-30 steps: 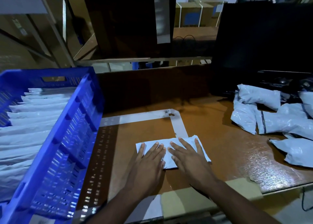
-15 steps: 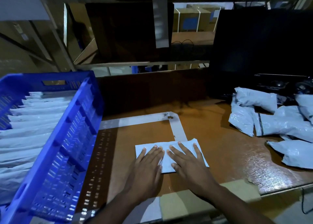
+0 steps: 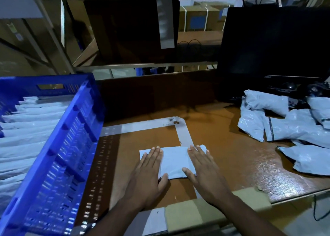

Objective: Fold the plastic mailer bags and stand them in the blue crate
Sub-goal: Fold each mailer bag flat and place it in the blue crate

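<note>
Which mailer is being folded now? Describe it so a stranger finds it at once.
Start at the blue crate and look right along the brown table. The folded mailer lies flat under both hands, unlike the crumpled loose mailers heaped far right.

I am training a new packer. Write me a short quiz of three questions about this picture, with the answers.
1. True or false: both hands lie flat on the folded mailer.
2. Which side of the table holds the blue crate? A) the person's left B) the person's right
3. Fill in: the unfolded mailers lie in a loose ____ at the right.

Key
1. True: the left hand and right hand press it with straight fingers.
2. A
3. pile
</note>
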{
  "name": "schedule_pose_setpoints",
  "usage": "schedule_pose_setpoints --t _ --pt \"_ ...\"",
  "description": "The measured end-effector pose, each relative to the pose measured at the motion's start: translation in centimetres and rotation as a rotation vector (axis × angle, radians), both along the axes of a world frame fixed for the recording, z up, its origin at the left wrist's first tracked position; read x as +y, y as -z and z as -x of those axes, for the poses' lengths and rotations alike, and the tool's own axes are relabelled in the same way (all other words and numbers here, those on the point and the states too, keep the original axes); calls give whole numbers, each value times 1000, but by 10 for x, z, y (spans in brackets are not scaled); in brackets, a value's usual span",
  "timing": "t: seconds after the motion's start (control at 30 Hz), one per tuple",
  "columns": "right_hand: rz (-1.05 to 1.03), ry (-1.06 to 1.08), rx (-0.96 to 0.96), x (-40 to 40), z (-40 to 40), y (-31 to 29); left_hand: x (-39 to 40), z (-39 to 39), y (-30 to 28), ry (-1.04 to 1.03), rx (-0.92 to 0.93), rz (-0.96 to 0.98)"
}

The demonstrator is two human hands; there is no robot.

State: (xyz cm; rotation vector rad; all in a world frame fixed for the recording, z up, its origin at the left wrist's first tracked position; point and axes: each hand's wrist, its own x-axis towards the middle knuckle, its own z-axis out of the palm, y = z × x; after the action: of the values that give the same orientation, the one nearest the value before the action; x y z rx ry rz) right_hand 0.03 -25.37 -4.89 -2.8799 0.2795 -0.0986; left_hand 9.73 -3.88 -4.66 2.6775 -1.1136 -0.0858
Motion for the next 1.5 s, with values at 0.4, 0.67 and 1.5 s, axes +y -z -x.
schedule_pose_setpoints --t 0.4,0.67,1.5 --pt "-119 -22 -205 -9 19 -19 -3 5 -13 82 20 215" --pt "-77 -66 -244 -5 8 -6 -19 14 -5 128 16 232" --pt "-2 -90 -287 3 -16 10 -32 -4 -17 -1 103 176"
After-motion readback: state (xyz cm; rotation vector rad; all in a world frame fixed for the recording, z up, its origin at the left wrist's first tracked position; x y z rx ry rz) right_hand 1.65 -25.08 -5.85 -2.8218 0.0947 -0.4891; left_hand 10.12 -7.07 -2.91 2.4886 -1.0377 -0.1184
